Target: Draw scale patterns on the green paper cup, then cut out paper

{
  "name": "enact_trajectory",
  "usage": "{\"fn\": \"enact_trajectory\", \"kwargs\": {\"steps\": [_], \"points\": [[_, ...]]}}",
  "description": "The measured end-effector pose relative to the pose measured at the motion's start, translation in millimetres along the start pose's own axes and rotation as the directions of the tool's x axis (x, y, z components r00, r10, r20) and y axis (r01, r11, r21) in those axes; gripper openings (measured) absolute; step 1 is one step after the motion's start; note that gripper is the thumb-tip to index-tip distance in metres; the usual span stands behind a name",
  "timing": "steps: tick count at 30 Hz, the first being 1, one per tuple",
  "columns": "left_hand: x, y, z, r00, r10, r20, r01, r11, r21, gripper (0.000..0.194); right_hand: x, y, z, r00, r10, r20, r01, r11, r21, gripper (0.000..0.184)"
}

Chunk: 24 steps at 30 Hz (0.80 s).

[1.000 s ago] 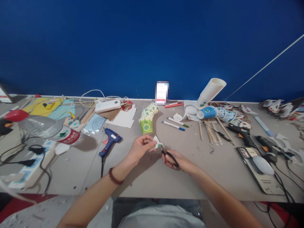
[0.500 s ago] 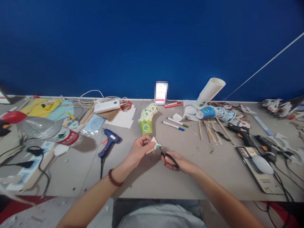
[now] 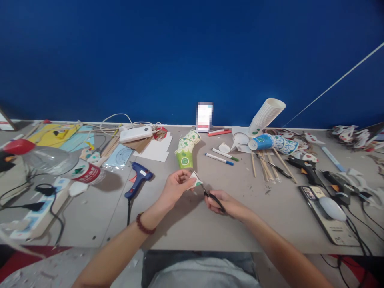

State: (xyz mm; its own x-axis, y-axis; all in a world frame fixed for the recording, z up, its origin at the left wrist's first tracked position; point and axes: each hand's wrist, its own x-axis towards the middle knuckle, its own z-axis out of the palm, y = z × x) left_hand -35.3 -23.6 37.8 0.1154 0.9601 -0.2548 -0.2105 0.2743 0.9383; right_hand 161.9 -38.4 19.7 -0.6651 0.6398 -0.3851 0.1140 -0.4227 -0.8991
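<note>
Near the middle of the table, my left hand (image 3: 179, 187) pinches a small white piece of paper (image 3: 196, 180) with a green print. My right hand (image 3: 220, 202) is closed around the black handles of a pair of scissors (image 3: 216, 200). The scissor blades point up and left, reaching to the paper's right edge by my left fingertips. Just beyond my left hand, a green paper cup (image 3: 185, 159) lies joined to other leaf-patterned cups. Part of the paper is hidden behind my left thumb and fingers.
A blue glue gun (image 3: 138, 179) lies left of my hands. Further left are a plastic bottle (image 3: 57, 162) and a power strip (image 3: 42, 210). Markers (image 3: 219, 159), stacked white cups (image 3: 267, 116) and a blue cup (image 3: 261, 141) are further back. A phone (image 3: 330, 224) lies at the right.
The paper in my left hand has turned and shows a smaller face. The scissor blades now lie further along its edge. Both hands stay in nearly the same place.
</note>
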Motion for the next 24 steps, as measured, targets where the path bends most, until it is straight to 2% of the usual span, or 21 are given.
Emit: {"fn": "enact_trajectory", "kwargs": {"steps": [11,24], "points": [[1.5,3.5,1.3,0.999,0.003,-0.051,-0.003,1.0,0.01,0.025,0.3,-2.2,2.6,0.993,0.062,-0.098,-0.067,0.997,-0.049,0.04],[1.3,1.5,-0.3,0.999,-0.003,-0.044,0.004,1.0,0.009,0.024,0.7,0.3,1.8,0.991,0.063,-0.116,-0.071,0.995,-0.068,0.04]]}}
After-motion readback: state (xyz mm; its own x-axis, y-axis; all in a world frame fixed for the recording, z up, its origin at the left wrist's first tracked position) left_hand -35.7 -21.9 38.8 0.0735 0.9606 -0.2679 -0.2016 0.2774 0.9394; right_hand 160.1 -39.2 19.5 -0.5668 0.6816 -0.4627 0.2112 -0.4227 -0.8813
